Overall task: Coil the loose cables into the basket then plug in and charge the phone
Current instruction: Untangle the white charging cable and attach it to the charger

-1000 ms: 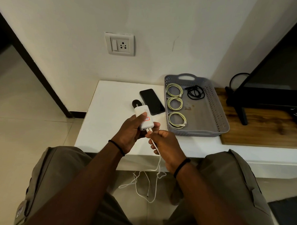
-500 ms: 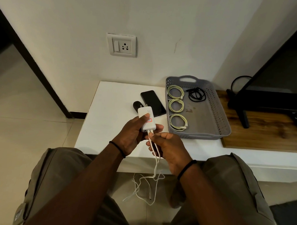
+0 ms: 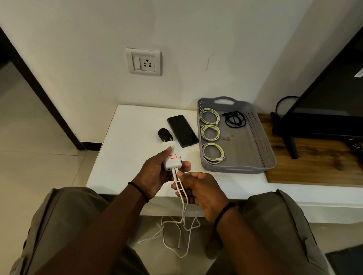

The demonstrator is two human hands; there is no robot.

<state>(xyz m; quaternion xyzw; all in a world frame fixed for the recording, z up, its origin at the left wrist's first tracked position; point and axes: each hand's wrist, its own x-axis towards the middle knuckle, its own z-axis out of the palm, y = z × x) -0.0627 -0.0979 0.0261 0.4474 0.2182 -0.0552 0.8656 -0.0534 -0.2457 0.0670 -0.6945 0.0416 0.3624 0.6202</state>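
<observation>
My left hand (image 3: 154,173) grips a white charger adapter (image 3: 172,157) above the white table's front edge. Two white cables (image 3: 181,217) run from its lower end through my right hand (image 3: 197,189), which pinches them just below the adapter; their slack hangs in loops to the floor. The black phone (image 3: 182,130) lies face up on the table. The grey basket (image 3: 256,140) to its right holds three coiled pale cables (image 3: 210,132) and a coiled black cable (image 3: 235,118). The wall socket (image 3: 143,61) is above the table.
A black plug adapter (image 3: 164,134) lies left of the phone. A TV (image 3: 339,81) on a stand occupies the wooden surface (image 3: 319,167) at right, with a remote (image 3: 360,150) beside it. My knees flank the table front.
My right hand has slid a little down the white cables, away from the adapter. The view has tilted up slightly; the left hand keeps its hold.
</observation>
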